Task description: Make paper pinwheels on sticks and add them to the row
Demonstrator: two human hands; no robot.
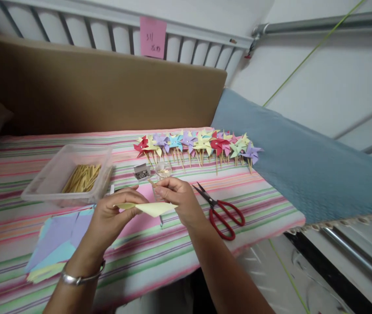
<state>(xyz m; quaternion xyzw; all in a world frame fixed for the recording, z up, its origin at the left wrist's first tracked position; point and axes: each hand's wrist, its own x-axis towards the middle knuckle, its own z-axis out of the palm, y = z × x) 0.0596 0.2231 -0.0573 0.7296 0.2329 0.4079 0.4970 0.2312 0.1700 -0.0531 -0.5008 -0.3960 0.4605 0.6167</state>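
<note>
My left hand (pixel 112 214) and my right hand (pixel 180 198) are both closed on a folded pale yellow paper (pixel 151 208), holding it between them just above the striped cloth. The left hand pinches its left end with thumb and fingers. The right hand's fingers curl over its right end near a small clear cup (pixel 163 171). A pink sheet (pixel 142 218) lies under the hands.
A clear plastic tub of wooden sticks (pixel 74 176) stands at the left. A stack of coloured paper squares (pixel 56 242) lies front left. Red-handled scissors (pixel 222 211) lie at the right. Several finished paper pinwheels (pixel 199 146) line the back. A small box of pins (pixel 142 173) sits by the cup.
</note>
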